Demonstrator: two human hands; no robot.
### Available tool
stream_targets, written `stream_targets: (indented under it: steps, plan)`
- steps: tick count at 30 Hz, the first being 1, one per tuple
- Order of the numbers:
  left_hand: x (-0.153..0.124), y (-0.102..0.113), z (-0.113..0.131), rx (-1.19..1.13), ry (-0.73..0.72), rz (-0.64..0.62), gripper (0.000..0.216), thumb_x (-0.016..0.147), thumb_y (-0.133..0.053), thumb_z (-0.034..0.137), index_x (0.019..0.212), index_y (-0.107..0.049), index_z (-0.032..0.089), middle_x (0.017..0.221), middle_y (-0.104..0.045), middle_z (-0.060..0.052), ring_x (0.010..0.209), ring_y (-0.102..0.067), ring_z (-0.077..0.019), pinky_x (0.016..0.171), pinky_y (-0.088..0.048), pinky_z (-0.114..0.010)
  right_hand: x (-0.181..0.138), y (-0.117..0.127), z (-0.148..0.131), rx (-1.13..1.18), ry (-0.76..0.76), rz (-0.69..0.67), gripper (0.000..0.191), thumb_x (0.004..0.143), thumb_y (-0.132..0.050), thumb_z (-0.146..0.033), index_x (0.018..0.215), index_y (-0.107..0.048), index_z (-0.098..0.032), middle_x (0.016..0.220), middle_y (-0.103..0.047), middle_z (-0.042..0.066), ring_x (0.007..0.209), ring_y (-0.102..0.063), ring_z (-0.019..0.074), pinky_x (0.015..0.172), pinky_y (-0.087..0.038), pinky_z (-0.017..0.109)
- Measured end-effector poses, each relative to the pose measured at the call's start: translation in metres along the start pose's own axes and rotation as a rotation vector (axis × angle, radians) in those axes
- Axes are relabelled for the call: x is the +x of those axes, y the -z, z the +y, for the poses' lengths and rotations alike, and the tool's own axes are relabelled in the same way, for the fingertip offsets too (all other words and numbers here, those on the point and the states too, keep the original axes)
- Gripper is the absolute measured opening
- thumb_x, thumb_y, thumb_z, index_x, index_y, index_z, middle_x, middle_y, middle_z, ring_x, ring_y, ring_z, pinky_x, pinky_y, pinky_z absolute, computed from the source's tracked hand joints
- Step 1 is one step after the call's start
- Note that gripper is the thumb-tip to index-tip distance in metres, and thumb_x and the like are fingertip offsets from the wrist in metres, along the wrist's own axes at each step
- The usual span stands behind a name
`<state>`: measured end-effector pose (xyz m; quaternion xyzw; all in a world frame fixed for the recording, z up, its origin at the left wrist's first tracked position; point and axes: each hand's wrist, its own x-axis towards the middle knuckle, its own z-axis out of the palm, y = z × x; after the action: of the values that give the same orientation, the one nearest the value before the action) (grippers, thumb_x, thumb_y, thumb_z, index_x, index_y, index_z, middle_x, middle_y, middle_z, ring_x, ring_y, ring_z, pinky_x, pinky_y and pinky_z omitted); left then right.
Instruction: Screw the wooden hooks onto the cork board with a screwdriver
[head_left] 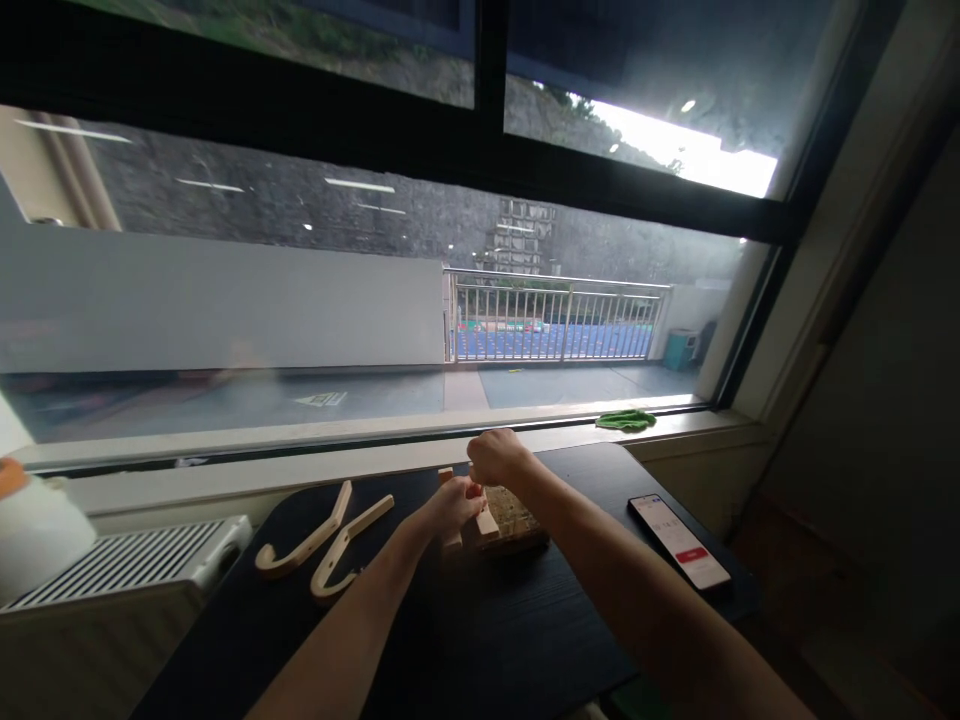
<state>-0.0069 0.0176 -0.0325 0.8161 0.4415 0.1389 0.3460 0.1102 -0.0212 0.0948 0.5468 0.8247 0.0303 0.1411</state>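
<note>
My left hand has its fingers pinched together against a pale wooden strip, which rests against a rough brown block. Another wooden strip runs beneath that hand and is partly covered by it. Just above and to the right, my right hand is curled into a fist by the strip's far end. What the fist holds, if anything, is hidden. Left of my hands lie two hook-shaped wooden pieces, one farther left and one nearer my left forearm.
The dark table stands against a window sill. A phone with a lit screen lies at its right side. On the sill rests a green cloth. A white radiator and a white-and-orange object are at the left.
</note>
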Motion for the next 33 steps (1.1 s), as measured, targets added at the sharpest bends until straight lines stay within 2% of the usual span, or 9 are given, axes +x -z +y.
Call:
stream_targets:
  steps: [2, 5, 9, 14, 19, 25, 33]
  plan:
    - [-0.001, 0.0, 0.004, -0.003, -0.014, 0.042, 0.026, 0.085, -0.051, 0.033, 0.099, -0.058, 0.012, 0.094, -0.061, -0.005, 0.083, -0.059, -0.019, 0.073, -0.049, -0.034, -0.002, 0.005, 0.007, -0.005, 0.048, -0.038, 0.031, 0.087, -0.051, -0.032, 0.113, -0.052, -0.015, 0.112, -0.055, 0.008, 0.094, -0.057, 0.0182, 0.079, -0.049, 0.038]
    - [-0.004, 0.002, 0.009, -0.009, -0.035, 0.099, 0.02, 0.08, -0.051, 0.032, 0.08, -0.06, 0.013, 0.069, -0.06, -0.001, 0.066, -0.057, -0.016, 0.059, -0.043, -0.026, -0.005, 0.011, 0.018, -0.019, 0.144, -0.071, 0.026, 0.086, -0.053, -0.031, 0.107, -0.056, -0.016, 0.103, -0.06, 0.005, 0.087, -0.059, 0.0165, 0.072, -0.05, 0.033]
    - [-0.007, 0.005, 0.012, -0.008, -0.044, 0.128, 0.022, 0.073, -0.053, 0.035, 0.075, -0.062, 0.015, 0.068, -0.061, -0.002, 0.063, -0.056, -0.0154, 0.056, -0.039, -0.024, -0.004, 0.014, 0.025, -0.062, 0.288, -0.005, 0.023, 0.077, -0.058, -0.02, 0.1, -0.063, -0.023, 0.097, -0.066, 0.002, 0.088, -0.061, 0.0177, 0.066, -0.045, 0.025]
    - [-0.011, 0.006, 0.012, 0.002, -0.015, 0.151, 0.023, 0.072, -0.052, 0.032, 0.074, -0.064, 0.013, 0.068, -0.063, -0.003, 0.063, -0.056, -0.0148, 0.055, -0.037, -0.022, 0.004, 0.011, 0.021, -0.138, 0.433, 0.058, 0.017, 0.075, -0.056, -0.015, 0.088, -0.066, -0.017, 0.091, -0.068, 0.008, 0.083, -0.063, 0.0206, 0.064, -0.043, 0.026]
    - [-0.015, 0.006, 0.015, 0.014, -0.013, 0.165, 0.022, 0.075, -0.049, 0.029, 0.07, -0.065, 0.014, 0.069, -0.065, -0.003, 0.062, -0.057, -0.0134, 0.054, -0.037, -0.021, 0.016, 0.004, 0.023, -0.175, 0.532, 0.056, 0.009, 0.075, -0.056, -0.017, 0.074, -0.065, -0.013, 0.077, -0.069, 0.007, 0.068, -0.064, 0.0193, 0.055, -0.042, 0.026]
    - [-0.015, 0.006, 0.017, 0.052, -0.04, 0.183, 0.022, 0.076, -0.049, 0.026, 0.068, -0.066, 0.016, 0.07, -0.064, -0.003, 0.065, -0.056, -0.0141, 0.056, -0.035, -0.022, 0.018, 0.006, 0.03, -0.178, 0.557, 0.047, 0.01, 0.074, -0.057, -0.017, 0.081, -0.063, -0.015, 0.078, -0.069, 0.007, 0.071, -0.065, 0.02, 0.055, -0.043, 0.025]
    - [-0.012, 0.0, 0.009, 0.099, -0.077, 0.216, 0.028, 0.079, -0.045, 0.025, 0.056, -0.057, 0.015, 0.062, -0.058, -0.001, 0.059, -0.05, -0.0119, 0.054, -0.031, -0.023, 0.019, 0.006, 0.021, -0.154, 0.459, 0.014, 0.014, 0.075, -0.057, -0.022, 0.083, -0.064, -0.013, 0.083, -0.069, 0.01, 0.075, -0.065, 0.0224, 0.057, -0.046, 0.028]
